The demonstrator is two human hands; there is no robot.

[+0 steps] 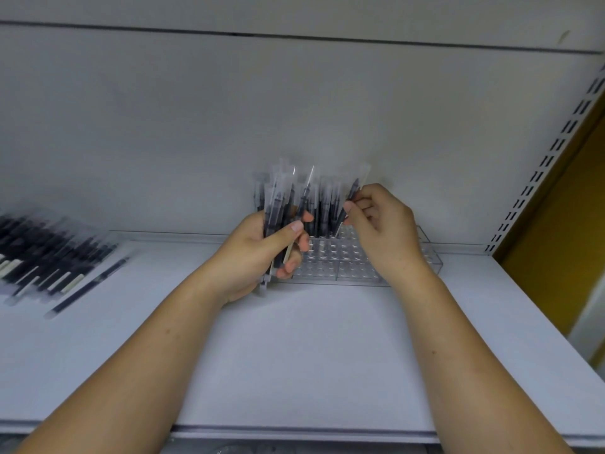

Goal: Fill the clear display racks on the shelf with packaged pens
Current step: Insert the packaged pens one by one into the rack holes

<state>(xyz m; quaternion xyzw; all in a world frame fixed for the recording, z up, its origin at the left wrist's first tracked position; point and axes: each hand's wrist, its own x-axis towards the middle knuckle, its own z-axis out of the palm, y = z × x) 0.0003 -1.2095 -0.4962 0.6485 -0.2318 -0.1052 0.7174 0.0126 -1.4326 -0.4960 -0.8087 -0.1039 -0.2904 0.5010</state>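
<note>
At the left edge of the shelf (311,355) lies a heap of packaged pens (49,257), dark barrels in clear sleeves, flat and overlapping. They are too blurred to count. Just right of the heap, one loose pen (88,286) lies on its own, slanting toward the back edge.

Near the middle of the shelf, the left hand (262,253) is raised above the surface. Its fingers and thumb are curled round a bundle of packaged pens (281,204), which stands roughly upright and fans out at the top. There are several pens in it, but blur hides the exact number.

A few more dark pens (327,204) stand upright between the two hands. I cannot tell whether they sit in the rack or belong to the bundle.

The clear rack (343,260) sits against the back edge, right of centre, with a grid of round holes showing. Only one rack can be made out, and a seam in its front wall may mean two units side by side. Most of the visible holes hold nothing.

The right hand (383,227) is above the rack. Its thumb and fingertips pinch a single packaged pen (350,198), tilted with its top leaning right. The remaining fingers are curled in.

At the right corner, a slotted upright (550,152) rises beside the back panel (294,109).
</note>
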